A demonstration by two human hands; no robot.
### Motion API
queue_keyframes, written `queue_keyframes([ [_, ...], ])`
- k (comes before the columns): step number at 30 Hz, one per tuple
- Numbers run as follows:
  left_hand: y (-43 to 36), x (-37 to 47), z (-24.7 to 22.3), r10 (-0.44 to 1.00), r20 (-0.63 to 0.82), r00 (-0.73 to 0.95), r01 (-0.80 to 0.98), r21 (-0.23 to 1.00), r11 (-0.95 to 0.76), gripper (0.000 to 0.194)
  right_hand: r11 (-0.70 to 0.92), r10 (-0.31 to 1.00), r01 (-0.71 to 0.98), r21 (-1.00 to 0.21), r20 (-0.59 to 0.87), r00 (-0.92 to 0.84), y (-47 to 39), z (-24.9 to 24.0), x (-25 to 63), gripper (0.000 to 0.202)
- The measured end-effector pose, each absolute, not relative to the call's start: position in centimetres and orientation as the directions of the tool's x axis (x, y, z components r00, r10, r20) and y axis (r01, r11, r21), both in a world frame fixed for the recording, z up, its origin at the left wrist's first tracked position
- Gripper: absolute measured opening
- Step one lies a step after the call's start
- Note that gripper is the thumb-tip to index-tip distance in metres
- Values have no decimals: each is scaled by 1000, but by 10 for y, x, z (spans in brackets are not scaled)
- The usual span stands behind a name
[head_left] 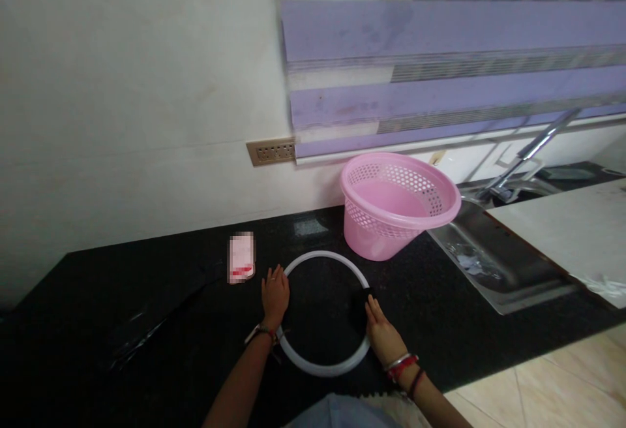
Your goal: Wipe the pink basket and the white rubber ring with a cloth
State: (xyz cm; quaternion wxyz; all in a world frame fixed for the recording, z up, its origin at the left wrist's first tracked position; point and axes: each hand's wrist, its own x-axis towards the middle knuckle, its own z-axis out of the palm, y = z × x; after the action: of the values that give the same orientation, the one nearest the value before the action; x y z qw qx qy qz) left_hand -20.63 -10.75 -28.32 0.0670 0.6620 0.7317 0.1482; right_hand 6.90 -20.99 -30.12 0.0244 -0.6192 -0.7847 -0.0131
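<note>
A white ring (pixel 320 370), like a tube bent into a hoop, lies flat on the black countertop (pixel 323 314). It has a short black section at its right side. My left hand (pixel 276 292) rests against the ring's left edge, its fingers stretched forward. Opposite it, my right hand (pixel 384 331) touches the right edge just below the black section, with fingers extended and lying flat. Neither hand's fingers wrap visibly round the ring. Both thumbs are mostly hidden.
Behind the ring stands a pink plastic basket (pixel 376 239) near the wall. A steel sink (pixel 503 258) with a tap (pixel 542 137) is at the right. On the left lie a blurred pink-and-white object (pixel 241 255) and a shiny black plastic item (pixel 141 336). A socket panel (pixel 271 151) is on the wall.
</note>
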Motion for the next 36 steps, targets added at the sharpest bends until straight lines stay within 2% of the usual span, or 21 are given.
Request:
queue_keyframes([
  [6,-105,-207,-283,994,111,-23,965,261,-7,41,195,981,981,-21,30,-194,-187,-298,68,48],
  [10,-104,-208,-285,991,130,6,968,248,-38,40,314,949,949,-27,-32,-315,-132,-277,66,47],
  [13,-104,-208,-285,991,131,3,970,241,-35,40,393,909,918,-42,-134,-395,-91,-256,57,46],
  [19,-107,-209,-281,994,98,-50,969,246,25,40,386,887,918,-91,-237,-397,-66,-239,44,47],
  [24,-106,-208,-283,994,84,-67,974,222,47,39,385,896,896,-223,-144,-421,-114,-253,73,47],
  [29,-106,-207,-286,994,78,-76,973,224,57,39,330,937,883,-333,2,-349,-193,-269,95,47],
  [33,-107,-206,-285,988,77,-132,963,246,110,39,267,962,899,-348,47,-268,-237,-279,82,46],
  [36,-109,-204,-285,980,76,-182,946,284,154,40,227,974,912,-343,101,-205,-232,-281,71,45],
])
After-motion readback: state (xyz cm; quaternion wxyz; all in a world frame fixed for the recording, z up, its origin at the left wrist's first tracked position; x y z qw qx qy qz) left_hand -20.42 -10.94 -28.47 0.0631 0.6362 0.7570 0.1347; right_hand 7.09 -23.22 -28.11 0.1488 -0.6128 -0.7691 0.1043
